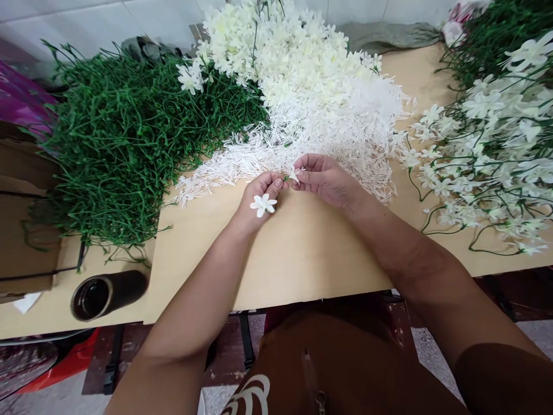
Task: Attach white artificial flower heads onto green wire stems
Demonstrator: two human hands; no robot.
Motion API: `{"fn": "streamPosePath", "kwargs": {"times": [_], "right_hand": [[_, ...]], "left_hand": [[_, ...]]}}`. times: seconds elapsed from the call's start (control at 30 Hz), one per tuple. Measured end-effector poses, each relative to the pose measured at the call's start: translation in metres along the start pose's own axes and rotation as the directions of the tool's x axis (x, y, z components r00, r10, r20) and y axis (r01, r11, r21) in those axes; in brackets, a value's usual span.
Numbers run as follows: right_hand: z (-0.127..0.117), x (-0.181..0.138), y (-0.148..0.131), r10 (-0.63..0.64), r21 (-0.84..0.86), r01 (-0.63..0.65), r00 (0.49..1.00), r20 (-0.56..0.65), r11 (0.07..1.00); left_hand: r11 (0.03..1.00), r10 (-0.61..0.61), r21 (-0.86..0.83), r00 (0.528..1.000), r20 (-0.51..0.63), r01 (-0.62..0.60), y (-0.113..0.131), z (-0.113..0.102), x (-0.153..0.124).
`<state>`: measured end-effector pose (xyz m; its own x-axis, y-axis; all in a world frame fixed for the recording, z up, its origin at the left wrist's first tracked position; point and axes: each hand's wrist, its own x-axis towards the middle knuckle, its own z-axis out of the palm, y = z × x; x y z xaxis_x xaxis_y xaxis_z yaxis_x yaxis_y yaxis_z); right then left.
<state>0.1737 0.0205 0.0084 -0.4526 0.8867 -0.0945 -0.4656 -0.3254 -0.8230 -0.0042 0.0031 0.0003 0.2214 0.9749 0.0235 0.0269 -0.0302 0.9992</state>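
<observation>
My left hand (259, 196) is closed around a thin green stem that carries a white artificial flower (263, 204) below my fingers. My right hand (324, 178) pinches a small white flower piece (294, 173) right at the stem's tip, and the two hands nearly touch. Both hover over the wooden table (298, 253), at the front edge of a heap of white plastic stamen pieces (341, 127). Behind that heap lies a pile of cream flower heads (280, 46).
A big tangle of green stems (125, 138) fills the left side. Finished white flower sprays (492, 150) lie at the right. A dark cylinder (108, 294) lies on its side at the front left, beside a cardboard box (21, 230). Green cloth (389, 34) lies at the back.
</observation>
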Motion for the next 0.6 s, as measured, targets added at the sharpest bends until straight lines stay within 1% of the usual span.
{"fn": "streamPosePath", "kwargs": {"times": [0.1,0.23,0.47,0.6], "right_hand": [[0.0025,-0.0008,0.0021,-0.001,0.026,0.001,1.000,0.008,1.000],[0.0049,-0.0013,0.0028,-0.007,0.024,0.007,1.000,0.003,1.000],[0.0033,-0.0010,0.0027,-0.016,-0.001,0.016,1.000,-0.005,1.000],[0.0043,-0.0018,0.0019,-0.015,-0.057,0.015,1.000,-0.001,0.998]], "left_hand": [[1.000,-0.001,-0.018,1.000,0.016,0.001,-0.0005,0.0016,0.0004],[1.000,0.000,-0.018,1.000,0.006,0.000,-0.0012,0.0023,0.0010],[1.000,-0.006,0.018,1.000,0.018,0.005,-0.0042,-0.0008,0.0011],[0.999,-0.011,0.052,1.000,0.020,0.010,-0.0056,-0.0032,0.0016]]}}
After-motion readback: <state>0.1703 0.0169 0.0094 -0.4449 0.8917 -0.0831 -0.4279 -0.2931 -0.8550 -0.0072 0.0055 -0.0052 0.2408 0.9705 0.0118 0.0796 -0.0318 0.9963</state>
